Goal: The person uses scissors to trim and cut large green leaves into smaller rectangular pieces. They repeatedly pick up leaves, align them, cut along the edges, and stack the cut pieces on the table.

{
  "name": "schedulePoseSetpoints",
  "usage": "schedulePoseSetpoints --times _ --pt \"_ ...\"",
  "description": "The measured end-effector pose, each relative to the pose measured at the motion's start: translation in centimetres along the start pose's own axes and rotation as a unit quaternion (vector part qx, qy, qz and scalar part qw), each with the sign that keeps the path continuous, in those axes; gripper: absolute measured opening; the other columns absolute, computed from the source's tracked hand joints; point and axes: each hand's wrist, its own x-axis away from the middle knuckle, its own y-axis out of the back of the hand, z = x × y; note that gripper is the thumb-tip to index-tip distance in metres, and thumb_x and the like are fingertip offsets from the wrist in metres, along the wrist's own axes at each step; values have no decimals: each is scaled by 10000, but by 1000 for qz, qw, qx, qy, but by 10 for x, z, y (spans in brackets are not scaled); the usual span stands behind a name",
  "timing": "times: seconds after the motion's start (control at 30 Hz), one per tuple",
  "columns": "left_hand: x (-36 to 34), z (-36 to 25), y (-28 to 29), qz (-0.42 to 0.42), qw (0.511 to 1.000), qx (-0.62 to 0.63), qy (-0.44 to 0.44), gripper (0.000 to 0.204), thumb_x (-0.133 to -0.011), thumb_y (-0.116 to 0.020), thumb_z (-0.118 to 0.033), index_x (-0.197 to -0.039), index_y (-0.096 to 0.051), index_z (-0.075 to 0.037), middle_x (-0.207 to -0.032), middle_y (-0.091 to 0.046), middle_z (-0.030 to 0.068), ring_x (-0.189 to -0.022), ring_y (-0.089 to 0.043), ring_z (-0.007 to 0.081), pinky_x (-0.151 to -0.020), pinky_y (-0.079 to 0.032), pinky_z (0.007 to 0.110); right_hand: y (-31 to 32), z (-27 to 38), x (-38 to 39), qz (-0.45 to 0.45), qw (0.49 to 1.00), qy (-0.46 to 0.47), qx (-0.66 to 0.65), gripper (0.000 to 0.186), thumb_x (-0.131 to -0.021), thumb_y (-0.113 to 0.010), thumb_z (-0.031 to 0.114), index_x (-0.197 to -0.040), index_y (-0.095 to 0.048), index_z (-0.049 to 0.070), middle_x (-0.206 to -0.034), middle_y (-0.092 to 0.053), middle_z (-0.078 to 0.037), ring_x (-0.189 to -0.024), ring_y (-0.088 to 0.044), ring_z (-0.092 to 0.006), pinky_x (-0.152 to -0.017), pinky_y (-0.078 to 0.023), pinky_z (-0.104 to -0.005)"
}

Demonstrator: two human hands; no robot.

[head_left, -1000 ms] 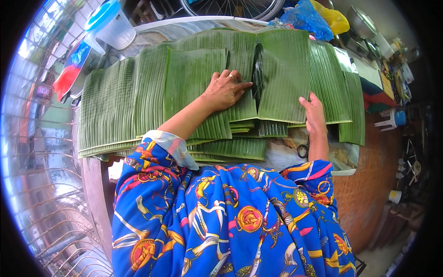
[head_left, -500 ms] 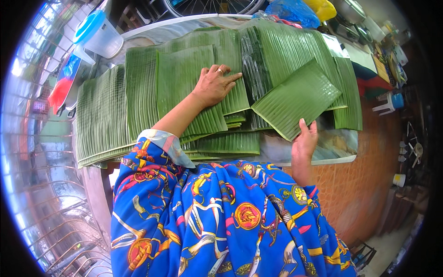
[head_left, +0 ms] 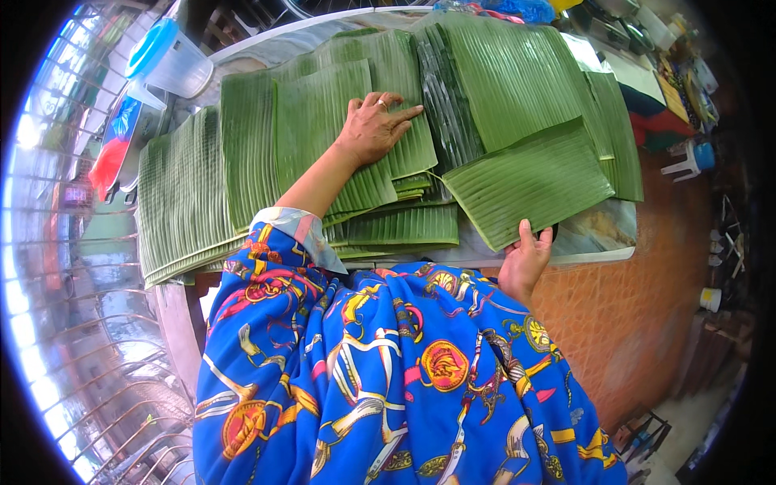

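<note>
Stacks of cut green banana leaves (head_left: 242,162) cover a table. My left hand (head_left: 373,128) lies flat, fingers spread, on the middle stack and presses it down. My right hand (head_left: 527,257) grips the near edge of one separate rectangular leaf piece (head_left: 529,179), which is turned at an angle and lifted off the right-hand stack (head_left: 517,81). A ring shows on my left hand. My blue patterned sleeves and clothing fill the lower part of the view.
A clear plastic jug with a blue lid (head_left: 171,63) stands at the table's far left corner, next to a red and blue packet (head_left: 117,145). The orange tiled floor (head_left: 647,267) lies to the right, with small cups and clutter. Metal railing (head_left: 97,339) curves on the left.
My right hand has pulled one leaf piece off the right stack toward me and turned it. My left hand stayed pressed on the middle stack.
</note>
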Motion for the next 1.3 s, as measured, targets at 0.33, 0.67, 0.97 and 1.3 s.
schedulePoseSetpoints --times 0.33,0.67,0.97,1.3 --pt "-4 -5 8 86 995 -11 51 434 -981 -449 -432 -1393 -499 -308 -1381 -484 44 -1306 -412 274 -1079 -277 505 14 -1 -17 -9 992 -126 -28 395 -907 -632 179 -1248 -477 56 -1139 -619 -105 -994 -631 -230 -784 -548 -390" --pt "43 -71 35 86 995 46 -7 862 -839 -659 -471 -1530 -220 -201 -1585 -181 140 -1442 -220 360 -1174 -170 524 -9 36 -71 83 991 -57 88 381 -920 -646 258 -1215 -569 30 -1108 -642 -71 -998 -618 -211 -824 -506 -360" --pt "31 -59 50 107 985 132 -6 659 -791 -735 -333 -1385 -501 -171 -1534 -296 166 -1356 -379 365 -1097 -357 444 45 50 -84 162 650 265 694 323 -837 -665 327 -1033 -601 78 -901 -607 -135 -807 -593 -316 -715 -484 -412" --pt "14 -38 87 185 973 112 -77 613 -704 -785 -325 -1266 -595 -169 -1490 -350 145 -1262 -474 344 -1003 -443 434 30 73 -70 127 557 156 806 345 -747 -636 276 -997 -586 43 -931 -658 -173 -850 -664 -355 -751 -531 -466"
